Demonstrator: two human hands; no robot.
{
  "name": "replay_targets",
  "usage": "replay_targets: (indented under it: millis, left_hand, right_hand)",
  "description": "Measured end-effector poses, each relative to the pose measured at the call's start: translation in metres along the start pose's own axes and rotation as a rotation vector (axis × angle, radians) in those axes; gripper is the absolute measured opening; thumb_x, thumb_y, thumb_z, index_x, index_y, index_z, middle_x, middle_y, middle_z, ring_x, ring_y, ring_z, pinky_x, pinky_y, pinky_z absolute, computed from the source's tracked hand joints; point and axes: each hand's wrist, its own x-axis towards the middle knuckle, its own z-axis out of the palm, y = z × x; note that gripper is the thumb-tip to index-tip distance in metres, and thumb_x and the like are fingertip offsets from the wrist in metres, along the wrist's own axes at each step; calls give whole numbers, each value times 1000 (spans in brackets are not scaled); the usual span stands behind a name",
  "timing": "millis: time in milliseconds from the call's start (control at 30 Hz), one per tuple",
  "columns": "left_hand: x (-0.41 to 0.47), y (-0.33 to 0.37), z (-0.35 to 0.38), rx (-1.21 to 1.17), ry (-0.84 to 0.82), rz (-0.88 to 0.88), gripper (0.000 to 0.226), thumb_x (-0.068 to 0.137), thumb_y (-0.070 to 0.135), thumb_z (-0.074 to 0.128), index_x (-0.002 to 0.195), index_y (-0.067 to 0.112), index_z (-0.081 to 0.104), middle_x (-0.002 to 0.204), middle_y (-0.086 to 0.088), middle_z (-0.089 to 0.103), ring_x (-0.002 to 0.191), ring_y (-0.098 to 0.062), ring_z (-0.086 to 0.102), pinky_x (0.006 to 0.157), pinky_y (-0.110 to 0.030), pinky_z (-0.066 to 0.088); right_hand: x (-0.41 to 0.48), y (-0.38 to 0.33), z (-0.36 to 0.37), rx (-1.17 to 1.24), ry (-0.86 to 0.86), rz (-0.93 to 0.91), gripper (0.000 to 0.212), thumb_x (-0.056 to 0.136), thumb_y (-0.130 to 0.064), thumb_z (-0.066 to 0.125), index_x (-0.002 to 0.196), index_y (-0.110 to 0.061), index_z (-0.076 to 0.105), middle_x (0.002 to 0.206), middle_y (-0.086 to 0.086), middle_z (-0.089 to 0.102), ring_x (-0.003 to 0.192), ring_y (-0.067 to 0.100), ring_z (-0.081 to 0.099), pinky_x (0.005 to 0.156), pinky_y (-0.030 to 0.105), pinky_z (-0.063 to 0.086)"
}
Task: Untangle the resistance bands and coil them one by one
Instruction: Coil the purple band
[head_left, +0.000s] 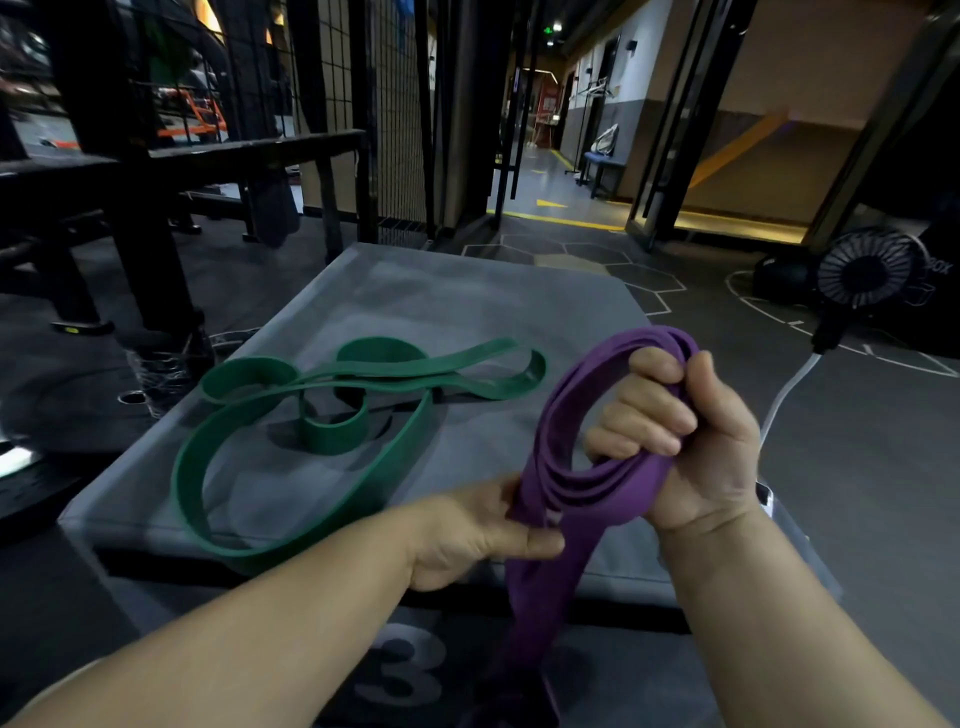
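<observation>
Nearby, green band (311, 415) sprawled loose on grey box (467, 291)

left hand (467, 535) pinches purple band (540, 592) | right hand (696, 441) fingers (644, 410) curled round it (thumb up)

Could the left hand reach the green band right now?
Likely yes for the path: the green band lies loose on the grey box just beyond the left hand, nothing between. But that hand pinches the purple band, so it must let go first.
</observation>
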Motion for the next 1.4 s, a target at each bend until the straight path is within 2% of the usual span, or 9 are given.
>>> replay_targets:
  millis: [167,333,467,600,867,1033,1233,1333,1400]
  left_hand:
    - [3,-14,0,-33,-12,-158,38,81,27,64,119,25,63,120,3,68,117,-19,59,114,-46,32]
    - [6,2,-10,-333,340,16,20,87,17,65,107,12,63,90,-5,72,77,-17,66,78,-33,49]
    - [-3,40,-24,-325,434,205,15,93,16,51,83,13,61,71,-5,68,60,-14,63,68,-30,46]
    - [4,85,-35,-311,515,331,22,102,11,40,89,10,58,67,-2,58,51,-10,55,54,-23,50]
    - [21,161,-58,131,593,346,20,104,15,39,97,20,58,70,3,63,65,-9,59,70,-30,49]
    - [25,215,-66,147,583,461,24,104,12,37,91,18,56,70,0,50,48,-4,42,37,-14,32]
    - [8,252,-78,868,503,332,5,87,20,66,86,20,61,66,-5,53,37,-5,41,33,-17,33]
    - [6,207,-91,1112,460,146,47,52,50,79,83,27,53,76,4,56,57,-10,52,51,-24,42]
    - [9,161,-96,1295,394,0,62,47,53,88,89,32,46,85,10,54,70,-11,52,60,-27,40]
  right_hand:
    - [-4,-19,-1,47,20,-91,19,99,-24,52,96,-5,54,66,-4,40,59,13,39,72,32,39]
    - [-16,-38,-9,82,29,-149,20,98,-27,52,96,-7,53,65,-2,44,56,18,46,71,29,36]
    - [-20,-43,-21,123,-1,-148,24,99,-30,50,96,-7,55,69,7,63,63,23,61,72,31,42]
    - [-12,-34,-27,37,7,-190,30,103,-30,44,97,-4,58,71,8,63,65,23,61,77,35,45]
    - [-6,-44,-41,53,-79,-218,42,104,-40,41,96,-4,59,74,9,66,68,24,62,79,36,45]
    - [0,-40,-39,-5,-89,-199,38,105,-35,39,98,-2,58,67,5,51,61,16,40,77,34,40]
    - [-8,-55,-41,36,-115,-241,35,101,-37,48,93,-5,57,65,-3,43,59,13,40,73,32,40]
    - [-10,-53,-43,45,-108,-237,35,100,-39,49,92,-6,57,65,-3,44,58,12,41,72,31,39]
    - [-10,-51,-43,59,-115,-225,35,99,-40,50,90,-7,57,64,-4,44,57,11,41,71,30,41]
